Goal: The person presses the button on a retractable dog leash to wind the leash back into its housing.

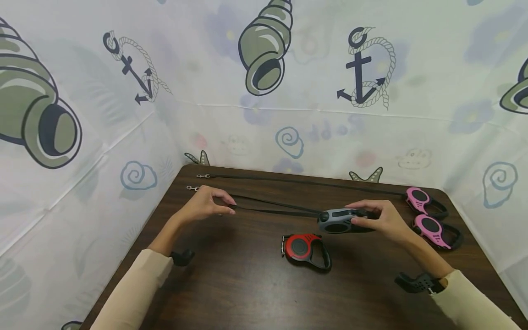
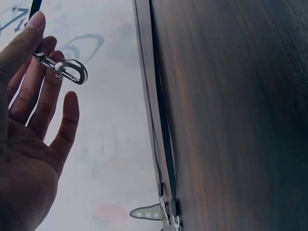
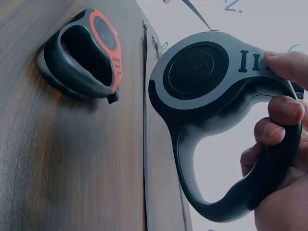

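Observation:
My right hand (image 1: 385,220) grips a grey and black retractable dog leash (image 1: 336,221) by its looped handle, with the fingers curled through it and the thumb on the casing in the right wrist view. From its nose a black strap (image 1: 276,211) runs left, drawn out nearly straight above the table. My left hand (image 1: 206,201) pinches that strap close to its end between thumb and forefinger. A silver snap hook (image 2: 72,71) sticks out past those fingertips; the other fingers are spread. A red and black retractable leash (image 1: 311,239) lies on the table between the hands.
Two pink retractable leashes, one farther back (image 1: 417,194) and one nearer (image 1: 435,233), lie at the right edge of the brown table (image 1: 255,298). Their straps stretch left along the back to metal hooks (image 1: 203,176). Patterned white cloth (image 1: 231,123) hangs behind.

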Tool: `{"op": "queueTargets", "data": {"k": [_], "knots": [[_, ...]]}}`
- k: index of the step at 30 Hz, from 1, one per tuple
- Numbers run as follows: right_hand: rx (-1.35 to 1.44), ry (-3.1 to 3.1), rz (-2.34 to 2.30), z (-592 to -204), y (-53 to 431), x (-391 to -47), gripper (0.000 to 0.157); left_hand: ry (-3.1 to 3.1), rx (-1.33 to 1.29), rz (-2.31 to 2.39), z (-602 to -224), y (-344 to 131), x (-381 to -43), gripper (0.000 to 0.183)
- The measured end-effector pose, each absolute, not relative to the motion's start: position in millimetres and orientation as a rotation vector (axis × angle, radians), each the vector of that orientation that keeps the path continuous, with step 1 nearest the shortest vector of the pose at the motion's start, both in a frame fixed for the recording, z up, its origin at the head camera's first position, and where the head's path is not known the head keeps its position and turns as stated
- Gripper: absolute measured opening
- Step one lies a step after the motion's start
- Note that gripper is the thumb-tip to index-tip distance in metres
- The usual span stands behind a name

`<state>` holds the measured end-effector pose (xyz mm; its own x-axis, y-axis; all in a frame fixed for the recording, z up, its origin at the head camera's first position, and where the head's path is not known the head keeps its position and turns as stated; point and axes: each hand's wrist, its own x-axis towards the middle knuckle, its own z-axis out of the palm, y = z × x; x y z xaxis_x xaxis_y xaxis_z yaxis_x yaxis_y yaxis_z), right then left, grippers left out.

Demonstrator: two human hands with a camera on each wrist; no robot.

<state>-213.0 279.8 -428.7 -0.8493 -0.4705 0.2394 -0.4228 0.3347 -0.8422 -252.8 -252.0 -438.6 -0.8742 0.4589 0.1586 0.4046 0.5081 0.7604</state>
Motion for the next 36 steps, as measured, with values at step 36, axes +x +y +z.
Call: {"op": "queueTargets", "data": {"k": [36], "knots": [[-0.841, 2.435, -1.656, -435.4, 232.5, -219.2, 0.034, 2.553, 0.999, 1.281, -442.3, -197.9, -260.7, 0.014]]}}
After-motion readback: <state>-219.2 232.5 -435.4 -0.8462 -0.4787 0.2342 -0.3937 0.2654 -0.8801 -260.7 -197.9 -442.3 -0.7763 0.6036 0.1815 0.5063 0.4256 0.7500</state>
